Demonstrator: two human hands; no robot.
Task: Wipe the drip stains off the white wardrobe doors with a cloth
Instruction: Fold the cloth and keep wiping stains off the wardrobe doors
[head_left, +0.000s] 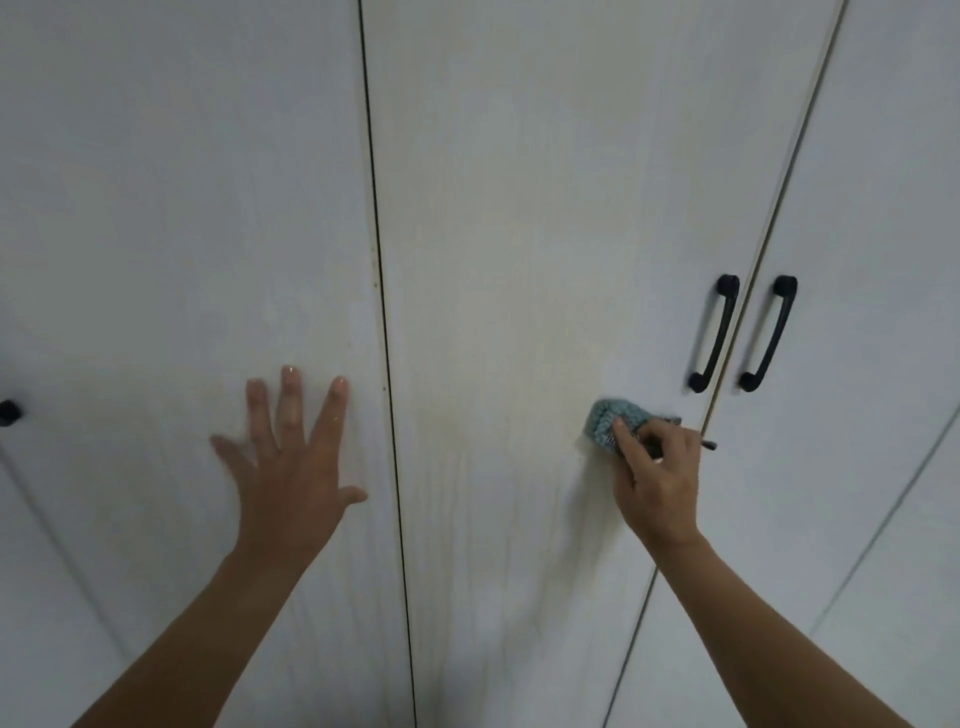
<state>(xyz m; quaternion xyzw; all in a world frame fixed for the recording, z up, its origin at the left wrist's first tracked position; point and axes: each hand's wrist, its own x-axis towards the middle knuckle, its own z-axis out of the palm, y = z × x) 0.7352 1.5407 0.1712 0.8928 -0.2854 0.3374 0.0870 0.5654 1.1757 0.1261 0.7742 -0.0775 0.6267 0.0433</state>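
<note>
I see the white wardrobe doors filling the whole view. The middle door (519, 208) is the widest, with the left door (156, 182) at 9 o'clock and the right door (883, 156) at 3 o'clock, and dark gaps between them. Yellowish drip stains (467, 493) run down the middle door from the centre toward 6 o'clock.

My left hand (291, 467) sits at 8 o'clock on the left door, just beside the gap, with its fingers straight and spread wide. It is blurred, so I cannot tell how firmly it touches.

My right hand (657, 483) is at 4 o'clock with its fingers curled tight round the cloth (608, 418). The cloth is a blue-grey knitted wad, held against the middle door at the hand's 11 o'clock, just below the handles.

Two black bar handles hang at 3 o'clock — the inner handle (714, 332) on the middle door and the outer handle (769, 332) on the right door. A black knob (8, 413) shows at the 9 o'clock edge.
</note>
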